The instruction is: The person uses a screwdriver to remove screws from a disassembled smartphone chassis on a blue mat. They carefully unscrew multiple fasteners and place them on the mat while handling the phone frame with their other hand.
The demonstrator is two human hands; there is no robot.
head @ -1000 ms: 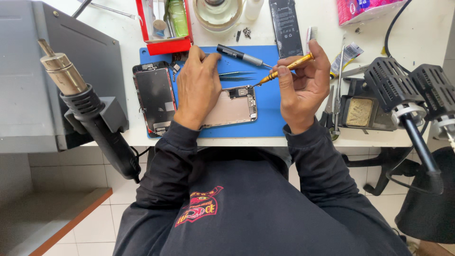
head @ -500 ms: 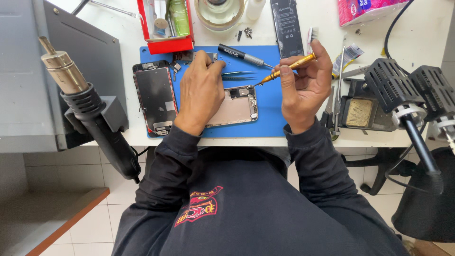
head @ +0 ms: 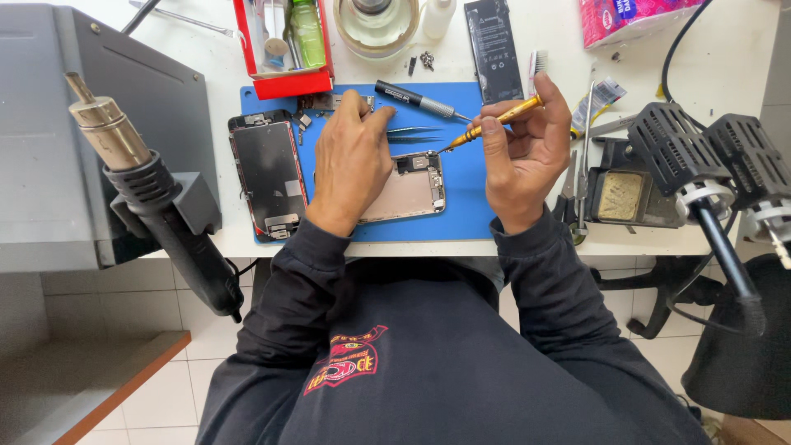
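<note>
phone body (head: 412, 191) half under left hand (head: 350, 156)

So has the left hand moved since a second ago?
Barely. The left hand stays pressed on the opened phone on the blue mat, its fingers reaching the same spot near the mat's top edge.

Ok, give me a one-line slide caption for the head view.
Left hand steadies an opened phone on a blue mat while the right hand holds a yellow screwdriver.
</note>
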